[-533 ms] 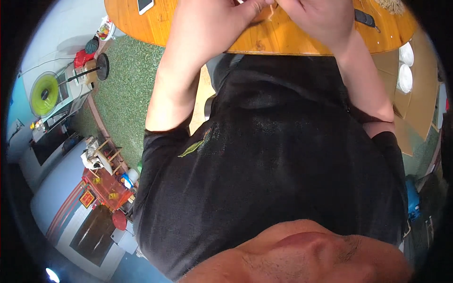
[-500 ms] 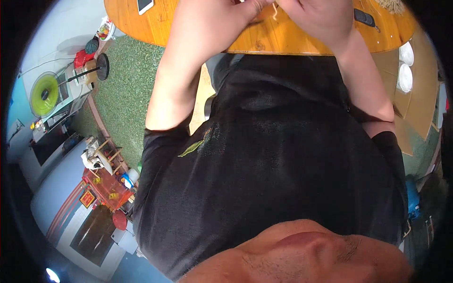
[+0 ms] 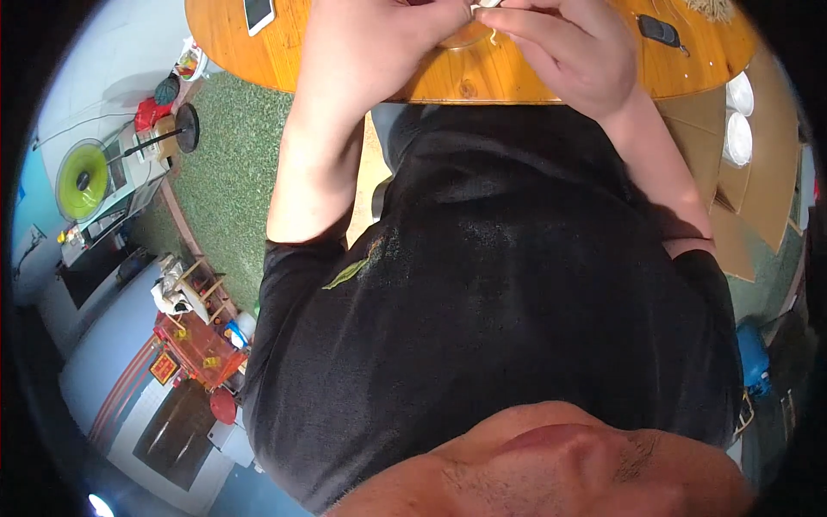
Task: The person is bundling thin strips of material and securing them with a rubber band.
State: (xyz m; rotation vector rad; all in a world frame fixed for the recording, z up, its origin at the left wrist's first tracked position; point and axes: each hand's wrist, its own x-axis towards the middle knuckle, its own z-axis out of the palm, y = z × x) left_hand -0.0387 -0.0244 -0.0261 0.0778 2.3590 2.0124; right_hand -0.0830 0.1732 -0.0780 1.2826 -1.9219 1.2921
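My left hand (image 3: 370,47) and my right hand (image 3: 579,56) meet over the wooden table (image 3: 469,86), at the top edge of the head view. Between their fingertips is a small whitish piece (image 3: 488,4), partly hidden and cut off by the picture's edge. A thin pale strand (image 3: 494,36) dangles beneath it. My right thumb and fingers pinch close to this piece. The left fingers are closed beside it, their tips mostly out of sight. Something round and clear shows faintly on the table under the hands; I cannot make out what it is.
A phone (image 3: 258,14) lies left of my hands, near the table's edge. To the right are a dark key fob (image 3: 660,31) and a bundle of pale fibres (image 3: 711,9). Flattened cardboard (image 3: 762,164) and white bowls (image 3: 738,138) are beyond the right side.
My right hand has turned and shifted slightly left, so its fingers now show pinched at the whitish piece. My left hand has moved slightly left. The strand hangs a little lower and further left.
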